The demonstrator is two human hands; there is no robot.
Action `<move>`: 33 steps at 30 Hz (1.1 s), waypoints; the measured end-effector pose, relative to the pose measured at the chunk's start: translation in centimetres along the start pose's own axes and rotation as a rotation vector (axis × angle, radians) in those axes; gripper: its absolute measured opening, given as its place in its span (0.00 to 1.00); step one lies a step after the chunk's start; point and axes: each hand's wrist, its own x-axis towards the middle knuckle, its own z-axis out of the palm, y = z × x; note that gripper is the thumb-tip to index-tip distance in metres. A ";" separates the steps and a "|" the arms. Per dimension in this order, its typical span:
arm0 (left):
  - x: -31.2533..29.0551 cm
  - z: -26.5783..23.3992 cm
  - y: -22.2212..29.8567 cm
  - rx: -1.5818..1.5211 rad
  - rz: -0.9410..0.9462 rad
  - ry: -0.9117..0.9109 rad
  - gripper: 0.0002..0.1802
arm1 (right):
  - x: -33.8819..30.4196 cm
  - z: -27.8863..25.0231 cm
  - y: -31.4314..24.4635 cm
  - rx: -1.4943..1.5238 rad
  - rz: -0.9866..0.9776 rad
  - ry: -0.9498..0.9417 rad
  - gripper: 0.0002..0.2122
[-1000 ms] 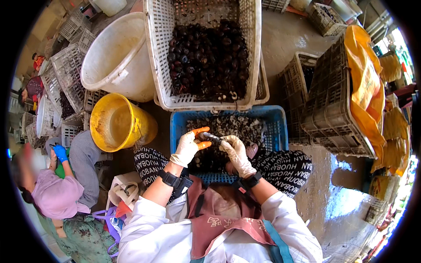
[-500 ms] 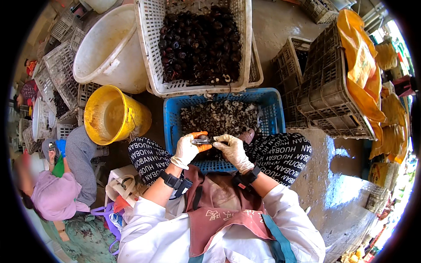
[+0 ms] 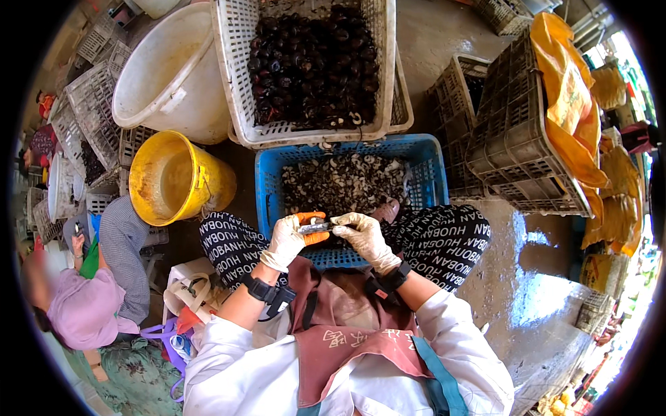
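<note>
Both my hands wear pale gloves and meet over the near edge of a blue basket (image 3: 438, 166). My left hand (image 3: 286, 241), with orange covers on some fingers, is closed round a dark shellfish (image 3: 316, 227) with a greyish side. At its right end my right hand (image 3: 365, 240) is closed in a pinch; what sits in those fingers is too small and hidden to make out. Small dark and whitish pieces (image 3: 340, 182) fill the basket below. Beyond it, a white crate (image 3: 237, 83) holds a heap of dark, shiny shellfish (image 3: 316, 66).
A yellow bucket (image 3: 143, 182) and a large white tub (image 3: 132, 90) stand to the left. Stacked crates (image 3: 510, 139) with orange sacking (image 3: 565, 90) rise on the right, beside wet floor (image 3: 534, 298). Another person (image 3: 87, 305) sits at the left.
The whole view has shifted slightly. Both hands stay together over the basket, with the left still holding the shellfish, which shows more of its greyish side now.
</note>
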 end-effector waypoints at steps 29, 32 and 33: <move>-2.5 1.0 1.0 -0.165 -0.118 -0.042 0.22 | 1.0 -3.2 2.5 -0.095 0.020 0.146 0.08; -2.1 0.8 1.6 -0.090 -0.029 0.050 0.25 | 0.2 -2.8 0.0 -0.064 0.053 0.141 0.08; -2.0 0.7 1.5 -0.094 -0.009 0.054 0.25 | -0.4 -2.7 -1.0 -0.112 0.089 0.121 0.09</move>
